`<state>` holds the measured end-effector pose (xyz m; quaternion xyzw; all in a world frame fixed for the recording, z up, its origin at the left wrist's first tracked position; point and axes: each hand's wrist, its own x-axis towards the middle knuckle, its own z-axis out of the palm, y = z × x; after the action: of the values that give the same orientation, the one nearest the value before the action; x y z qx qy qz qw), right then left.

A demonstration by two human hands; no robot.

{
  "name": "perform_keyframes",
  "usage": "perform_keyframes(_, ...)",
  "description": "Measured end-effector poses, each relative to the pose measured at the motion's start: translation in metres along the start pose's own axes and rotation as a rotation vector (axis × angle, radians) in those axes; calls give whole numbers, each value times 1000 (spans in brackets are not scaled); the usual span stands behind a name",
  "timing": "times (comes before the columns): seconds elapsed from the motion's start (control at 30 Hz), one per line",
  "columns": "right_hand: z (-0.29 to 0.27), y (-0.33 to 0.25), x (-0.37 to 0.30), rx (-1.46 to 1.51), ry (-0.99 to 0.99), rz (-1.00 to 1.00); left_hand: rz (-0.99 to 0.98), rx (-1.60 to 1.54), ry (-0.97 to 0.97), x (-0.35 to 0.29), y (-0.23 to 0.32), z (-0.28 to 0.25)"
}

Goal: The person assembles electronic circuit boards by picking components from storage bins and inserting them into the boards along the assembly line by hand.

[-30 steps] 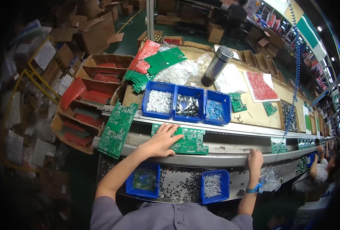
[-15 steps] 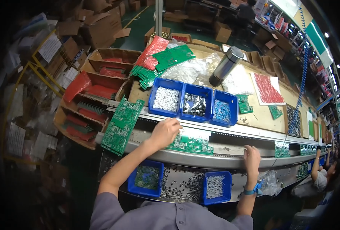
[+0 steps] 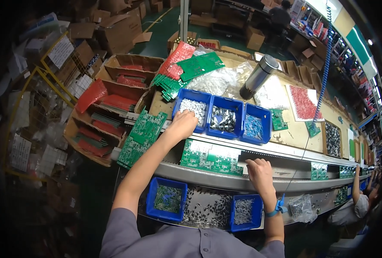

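My left hand (image 3: 183, 125) is over the near edge of a blue bin of small white parts (image 3: 193, 107). Its bent fingers touch the parts; what they pinch, if anything, is hidden. My right hand (image 3: 260, 173), a blue band on its wrist, is curled with thumb and forefinger together at the right end of a green circuit board (image 3: 211, 157). Anything in that pinch is too small to make out. The board lies in the metal rail track. Another green board (image 3: 142, 134) rests aslant across the track at the left.
Beside the white parts stand blue bins of black-and-silver parts (image 3: 223, 115) and blue parts (image 3: 255, 124). Nearer me are bins of green-leaded (image 3: 167, 198) and silver-leaded parts (image 3: 244, 210). A steel flask (image 3: 260, 77) stands behind. A co-worker's arm (image 3: 355, 182) is at far right.
My left hand has moved from above the board up to the white parts. My right hand has shifted left to the board's end. The view has shifted slightly.
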<state>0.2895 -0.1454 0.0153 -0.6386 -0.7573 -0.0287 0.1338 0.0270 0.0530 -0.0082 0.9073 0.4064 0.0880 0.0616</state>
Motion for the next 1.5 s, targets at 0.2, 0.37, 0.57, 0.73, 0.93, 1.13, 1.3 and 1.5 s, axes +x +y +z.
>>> perform_keyframes(0.2,-1,-14,25,29,28,-96,-15,-39,-17,-5,3,-4)
perform_keyframes(0.37,11,-27,53,76,112,-158,16,-143,13,-8,3,-6)
perform_keyframes(0.57,24,-58,97,134,205,-241,-33,-327,159,-24,2,-21)
perform_keyframes(0.73,55,-83,137,82,284,-383,-212,-726,225,-56,3,-35)
perform_keyframes(0.93,95,-103,163,-81,203,-378,-286,-949,107,-82,6,-30)
perform_keyframes(1.13,93,-112,164,-136,112,-358,-313,-1075,49,-95,4,-7)
perform_keyframes(1.3,88,-109,167,-63,126,-334,-355,-1243,41,-93,5,1)
perform_keyframes(1.5,90,-113,162,-92,94,-311,-340,-943,100,-91,6,7)
